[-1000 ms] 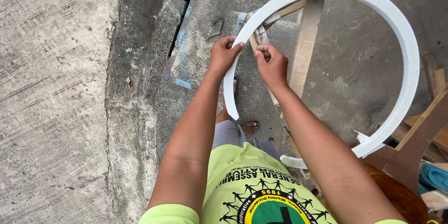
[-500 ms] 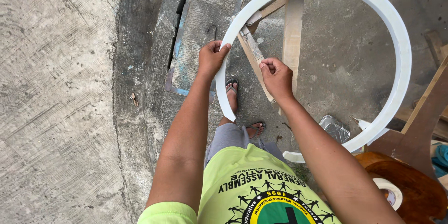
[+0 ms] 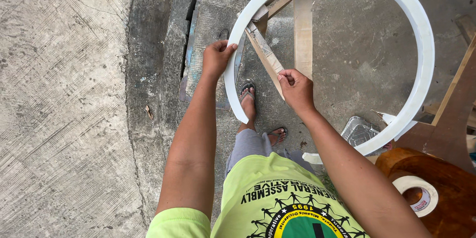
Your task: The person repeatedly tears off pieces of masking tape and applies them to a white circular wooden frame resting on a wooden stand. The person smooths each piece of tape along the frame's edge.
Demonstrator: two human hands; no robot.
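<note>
A large white curved strip (image 3: 416, 34), bent into an open ring, hangs in front of me over a concrete floor. My left hand (image 3: 217, 58) grips the strip near its free end at the left. My right hand (image 3: 296, 88) holds a narrow wooden stick (image 3: 265, 54) that slants up to the strip's inner edge. Both hands are closed on what they hold. The ring's other end sits low at the right near a foil tray (image 3: 359, 133).
A wooden frame (image 3: 302, 24) stands under the ring. A metal drain cover (image 3: 210, 29) lies on the concrete at the left. A round wooden piece (image 3: 446, 178) with a roll of tape (image 3: 414, 191) sits at the lower right. My sandalled feet (image 3: 248, 96) are below.
My hands have drawn apart. The right hand slid down and right along the stick, the left stayed on the ring's end. The view shifted so the ring sits higher and larger.
</note>
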